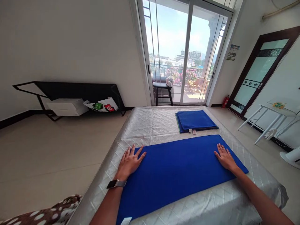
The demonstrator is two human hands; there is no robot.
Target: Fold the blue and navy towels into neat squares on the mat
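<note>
Both hands lie flat, fingers spread wide, holding nothing: left hand (130, 162) and right hand (225, 158) press the ends of a long blue cloth (178, 170), not yet fully folded, on the quilted silver bed (152, 125). Beyond it sits a stack of folded blue cloths (195, 121).

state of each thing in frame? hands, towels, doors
left hand: flat, fingers spread, on the towel's left end
right hand: flat, on the towel's right end
blue towel: spread flat on the quilted bed cover
folded blue towels: stacked, beyond the spread one
sliding glass door: shut
stool: upright by the door
</note>
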